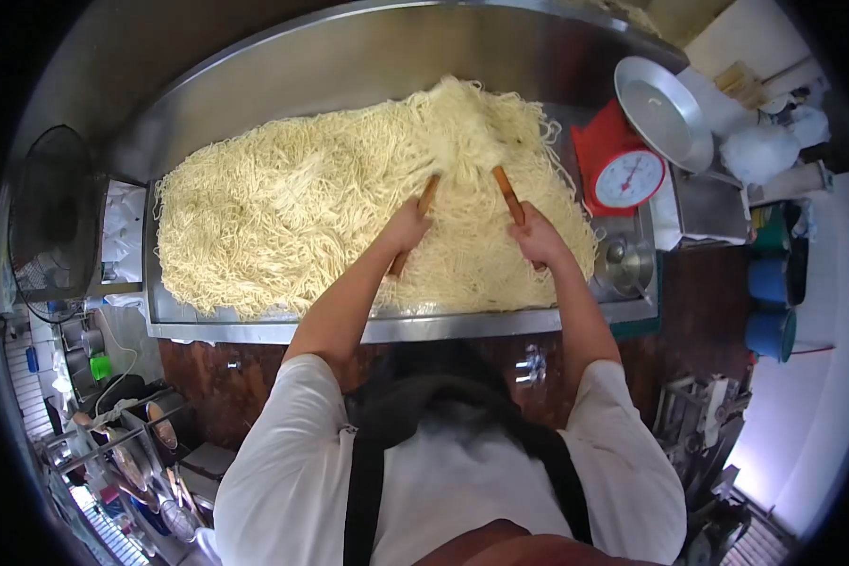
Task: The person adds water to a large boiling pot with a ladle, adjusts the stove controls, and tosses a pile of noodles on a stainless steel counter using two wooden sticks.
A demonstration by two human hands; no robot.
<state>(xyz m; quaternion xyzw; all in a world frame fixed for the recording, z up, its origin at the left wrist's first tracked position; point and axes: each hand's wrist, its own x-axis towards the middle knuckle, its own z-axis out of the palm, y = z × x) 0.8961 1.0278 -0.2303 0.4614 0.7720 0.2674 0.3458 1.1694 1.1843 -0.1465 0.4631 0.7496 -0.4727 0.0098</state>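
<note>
A wide heap of pale yellow noodles [255,217] covers most of a metal tray table [368,330]. My left hand [407,226] is closed around a wooden stick [428,196], whose lower end sticks out below the fist. A second wooden stick [507,193] is in my right hand [538,236], the fingers wrapped round it. The far ends of both sticks go into the noodles, so their tips are hidden. Between and beyond the sticks, a clump of noodles stands higher than the rest and looks blurred.
A red dial scale [623,174] with a round metal pan [665,113] stands at the tray's right end. Below it sits a metal bowl [623,266]. A fan [52,222] is at the left; blue buckets [769,332] are at the right.
</note>
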